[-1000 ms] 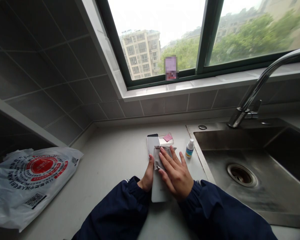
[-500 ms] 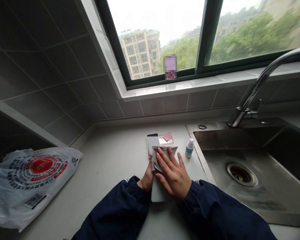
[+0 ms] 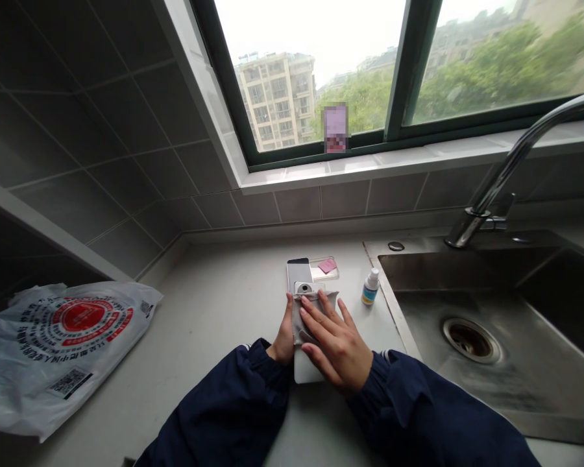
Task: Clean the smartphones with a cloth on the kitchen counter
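Observation:
A white phone (image 3: 308,371) lies back side up over the counter, its round camera lens showing at the far end. My left hand (image 3: 283,332) is closed around its left edge, with the thumb along the side. Across the phone's back is a grey cloth (image 3: 298,332). My right hand (image 3: 338,347) rests flat on that cloth, fingers stretched out and slightly apart. Just beyond, a second phone (image 3: 298,271) with a dark screen lies beside a clear phone case (image 3: 316,272) with a pink packet (image 3: 328,266) on it. Right of my hands stands a small white bottle (image 3: 370,287) with a blue and yellow label.
A steel sink (image 3: 418,311) with a chrome faucet (image 3: 486,188) takes up the right side. At the left, a white plastic bag (image 3: 78,357) with red and black print lies on the counter (image 3: 214,311). Behind are a tiled wall and a window.
The cloth and my right fingers have slid toward me along the phone, baring its camera lens. The phone sits slightly farther from me, and the view has shifted a little.

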A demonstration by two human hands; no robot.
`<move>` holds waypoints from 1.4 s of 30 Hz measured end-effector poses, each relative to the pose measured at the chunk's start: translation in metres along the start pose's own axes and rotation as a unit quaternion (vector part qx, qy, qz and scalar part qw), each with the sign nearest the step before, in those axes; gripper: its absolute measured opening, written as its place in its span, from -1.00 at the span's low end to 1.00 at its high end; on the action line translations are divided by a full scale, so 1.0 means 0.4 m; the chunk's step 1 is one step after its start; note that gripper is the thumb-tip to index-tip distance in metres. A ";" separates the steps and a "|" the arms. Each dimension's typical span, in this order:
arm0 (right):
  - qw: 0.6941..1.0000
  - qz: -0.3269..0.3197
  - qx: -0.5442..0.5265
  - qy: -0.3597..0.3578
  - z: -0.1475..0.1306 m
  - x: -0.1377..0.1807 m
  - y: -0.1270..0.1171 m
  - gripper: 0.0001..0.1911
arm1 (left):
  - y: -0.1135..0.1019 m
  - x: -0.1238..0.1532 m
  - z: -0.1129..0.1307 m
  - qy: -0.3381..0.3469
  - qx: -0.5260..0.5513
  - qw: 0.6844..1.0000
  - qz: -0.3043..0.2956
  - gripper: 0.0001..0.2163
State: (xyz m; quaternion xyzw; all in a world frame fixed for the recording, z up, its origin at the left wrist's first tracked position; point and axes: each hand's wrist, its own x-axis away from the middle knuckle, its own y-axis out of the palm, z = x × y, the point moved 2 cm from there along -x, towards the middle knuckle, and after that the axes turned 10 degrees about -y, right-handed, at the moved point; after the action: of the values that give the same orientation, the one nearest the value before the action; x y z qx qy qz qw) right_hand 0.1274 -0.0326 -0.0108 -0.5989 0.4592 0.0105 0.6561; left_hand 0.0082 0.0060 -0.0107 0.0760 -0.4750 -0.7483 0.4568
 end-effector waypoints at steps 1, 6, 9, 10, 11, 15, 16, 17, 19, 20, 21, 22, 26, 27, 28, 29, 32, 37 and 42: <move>1.000 -0.001 -0.001 0.000 0.000 0.000 0.000 -0.47 | 0.002 0.001 0.001 0.000 0.001 1.000 0.005 -0.34; 1.000 -0.010 0.002 0.000 0.004 0.000 0.004 -0.46 | -0.006 -0.001 0.001 0.002 0.003 1.000 -0.006 -0.35; 1.000 -0.008 0.011 0.008 0.010 0.000 0.006 -0.44 | -0.019 -0.007 -0.005 0.009 -0.004 0.999 -0.037 -0.36; 1.000 -0.003 0.015 0.017 0.013 0.000 0.005 -0.43 | -0.022 -0.008 -0.009 0.005 -0.008 0.999 -0.052 -0.36; 0.999 0.004 0.020 0.028 0.015 0.000 0.005 -0.41 | -0.023 -0.009 -0.012 0.001 -0.012 0.998 -0.066 -0.37; 0.997 0.030 0.030 0.060 0.024 -0.001 0.003 -0.33 | -0.022 -0.011 -0.020 0.007 -0.039 0.996 -0.084 -0.42; 0.997 0.032 0.030 0.063 0.025 -0.001 0.003 -0.33 | -0.021 -0.011 -0.021 0.012 -0.044 0.996 -0.082 -0.42; 0.997 0.033 0.030 0.064 0.026 0.000 0.004 -0.32 | -0.021 -0.011 -0.021 0.014 -0.046 0.996 -0.081 -0.42; 0.997 0.032 0.026 0.064 0.028 0.001 0.007 -0.33 | -0.022 -0.013 -0.020 0.015 -0.040 0.996 -0.080 -0.41; 0.997 0.031 0.023 0.064 0.028 0.002 0.009 -0.33 | -0.025 -0.014 -0.020 0.016 -0.035 0.996 -0.081 -0.40; 0.997 0.030 0.020 0.063 0.028 0.003 0.011 -0.34 | -0.027 -0.015 -0.020 0.015 -0.030 0.996 -0.082 -0.39; 0.998 0.029 0.016 0.061 0.028 0.003 0.013 -0.34 | -0.030 -0.017 -0.020 0.013 -0.026 0.996 -0.086 -0.39; 0.998 0.027 0.004 0.058 0.027 0.006 0.017 -0.35 | -0.036 -0.019 -0.019 -0.001 -0.018 0.995 -0.101 -0.37; 0.998 0.024 0.003 0.058 0.027 0.007 0.018 -0.34 | -0.035 -0.018 -0.019 -0.006 -0.017 0.994 -0.104 -0.36; 0.998 0.021 0.002 0.056 0.028 0.007 0.018 -0.34 | -0.034 -0.018 -0.019 -0.009 -0.017 0.994 -0.106 -0.37; 0.998 0.017 0.002 0.054 0.028 0.008 0.019 -0.33 | -0.032 -0.017 -0.019 -0.012 -0.016 0.994 -0.108 -0.37; 0.999 0.008 0.001 0.046 0.029 0.010 0.020 -0.32 | -0.023 -0.014 -0.017 -0.016 -0.017 0.993 -0.120 -0.37; 0.998 0.025 0.003 0.064 0.030 0.005 0.013 -0.34 | -0.026 -0.008 -0.019 -0.006 -0.042 0.992 -0.119 -0.39; 0.996 0.056 0.002 0.076 0.032 0.002 0.008 -0.34 | -0.030 0.002 -0.028 -0.054 -0.064 0.990 -0.112 -0.35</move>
State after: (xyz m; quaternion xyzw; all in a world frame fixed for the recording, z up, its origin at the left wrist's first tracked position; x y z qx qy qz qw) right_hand 0.1336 -0.0219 -0.0157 -0.5702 0.5406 0.0010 0.6186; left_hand 0.0067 0.0000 -0.0257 0.0583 -0.4389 -0.8264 0.3478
